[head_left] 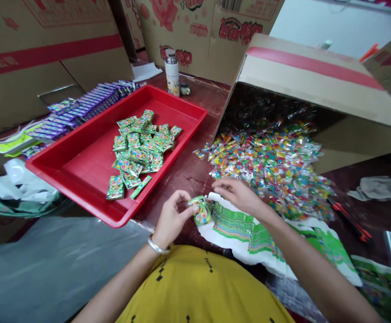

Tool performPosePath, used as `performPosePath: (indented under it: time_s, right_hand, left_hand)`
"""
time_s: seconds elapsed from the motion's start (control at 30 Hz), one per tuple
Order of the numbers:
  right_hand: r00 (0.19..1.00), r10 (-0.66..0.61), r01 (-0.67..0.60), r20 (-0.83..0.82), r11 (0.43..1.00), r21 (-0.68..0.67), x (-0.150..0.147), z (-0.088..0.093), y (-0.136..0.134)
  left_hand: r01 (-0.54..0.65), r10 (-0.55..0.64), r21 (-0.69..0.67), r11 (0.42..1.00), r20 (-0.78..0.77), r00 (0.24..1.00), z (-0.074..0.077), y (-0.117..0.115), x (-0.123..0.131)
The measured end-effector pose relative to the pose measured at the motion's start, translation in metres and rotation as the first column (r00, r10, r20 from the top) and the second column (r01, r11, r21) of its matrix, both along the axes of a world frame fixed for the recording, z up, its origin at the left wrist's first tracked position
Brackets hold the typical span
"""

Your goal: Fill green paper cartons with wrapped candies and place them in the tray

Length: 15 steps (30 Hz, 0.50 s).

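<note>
My left hand (178,215) grips a small green printed candy box (202,211) between thumb and fingers, over the front edge of the table. Just right of it, my right hand (237,194) hovers with its fingers curled together at the near edge of a heap of wrapped colourful candies (262,157); what they pinch, if anything, is hidden. Below my right hand, a row of flat green cartons (232,224) lies overlapped on a white sheet, partly covered by my forearm. Many filled green boxes (141,148) lie loosely in a red tray (81,152) to the left.
The candies spill from a large tipped cardboard box (360,125). Behind the tray stand a white thermos (172,74) and a small cup (184,89). Purple packets (81,110) line the tray's far side. A red-and-black tool (352,222) and a grey cloth (380,188) lie right.
</note>
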State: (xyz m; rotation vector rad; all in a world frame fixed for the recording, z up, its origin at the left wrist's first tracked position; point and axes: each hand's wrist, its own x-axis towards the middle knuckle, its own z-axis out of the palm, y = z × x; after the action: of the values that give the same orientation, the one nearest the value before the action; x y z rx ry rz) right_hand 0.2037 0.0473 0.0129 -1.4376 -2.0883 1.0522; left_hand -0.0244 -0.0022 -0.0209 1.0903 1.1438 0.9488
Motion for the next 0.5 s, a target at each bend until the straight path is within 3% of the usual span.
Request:
performPosePath:
  time_s: [0.07,0.13,0.2,0.27,0.37,0.43,0.5]
  right_hand:
    - [0.95,-0.122,0.071,0.286,0.98,0.184,-0.002,-0.012,0.02]
    - [0.882,-0.099,0.012,0.46,0.982,0.19,-0.006,-0.024,0.038]
    - [0.863,-0.064,-0.022,0.501,0.986,0.163,-0.008,-0.034,0.05]
    - [0.878,-0.069,-0.013,0.473,0.986,0.168,-0.006,-0.038,0.054]
    - [0.902,-0.111,0.03,0.417,0.98,0.197,-0.001,-0.03,0.047]
    - [0.951,-0.206,0.163,0.23,0.968,0.191,0.0,-0.017,0.037]
    - [0.941,-0.325,0.334,-0.099,0.937,0.103,-0.004,-0.003,0.023]
  left_hand:
    - [-0.078,0.078,-0.013,0.997,-0.006,0.997,-0.002,0.007,0.0]
    - [-0.105,0.11,-0.086,0.991,0.055,0.992,-0.002,0.013,-0.001]
    - [-0.111,0.137,-0.178,0.978,0.14,0.981,-0.001,0.016,-0.004]
    - [-0.088,0.144,-0.255,0.963,0.209,0.967,0.0,0.017,-0.007]
    - [-0.041,0.138,-0.328,0.944,0.276,0.951,-0.003,0.015,-0.01]
    - [-0.029,0.126,-0.333,0.943,0.276,0.953,-0.008,0.013,-0.007]
    - [-0.017,0.103,-0.309,0.951,0.263,0.959,-0.013,0.011,0.0]
